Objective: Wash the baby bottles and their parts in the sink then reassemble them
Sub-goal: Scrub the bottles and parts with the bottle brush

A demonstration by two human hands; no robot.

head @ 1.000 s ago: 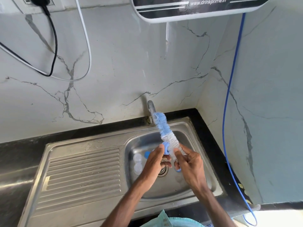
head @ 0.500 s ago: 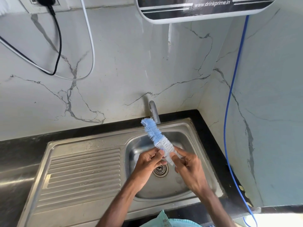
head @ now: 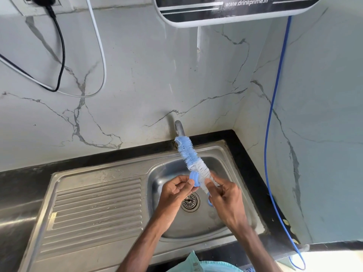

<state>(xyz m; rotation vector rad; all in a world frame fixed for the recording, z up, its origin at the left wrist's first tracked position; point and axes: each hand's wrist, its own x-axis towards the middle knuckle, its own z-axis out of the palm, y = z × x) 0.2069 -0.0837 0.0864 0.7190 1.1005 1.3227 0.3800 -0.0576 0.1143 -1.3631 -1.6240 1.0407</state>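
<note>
Over the steel sink basin (head: 225, 218), my left hand (head: 174, 191) pinches a small blue bottle ring (head: 194, 179) and holds it against the bristles of a blue-and-white bottle brush (head: 191, 157). My right hand (head: 224, 195) grips the brush by its handle, whose blue loop end (head: 209, 202) shows below my fingers. The brush head points up and to the left, toward the tap (head: 179, 129). A clear bottle part (head: 160, 188) lies in the basin, mostly hidden behind my left hand.
The sink's ribbed draining board (head: 94, 209) lies to the left, wet in places. A drain strainer (head: 190, 202) sits in the basin's middle. A blue hose (head: 272, 114) hangs down the right wall from a water purifier (head: 225, 10). Black and white cables (head: 60, 55) loop on the back wall.
The brush head has swung left, then back up toward the tap. The blue ring, hidden half a second ago, shows again in my left fingers against the bristles.
</note>
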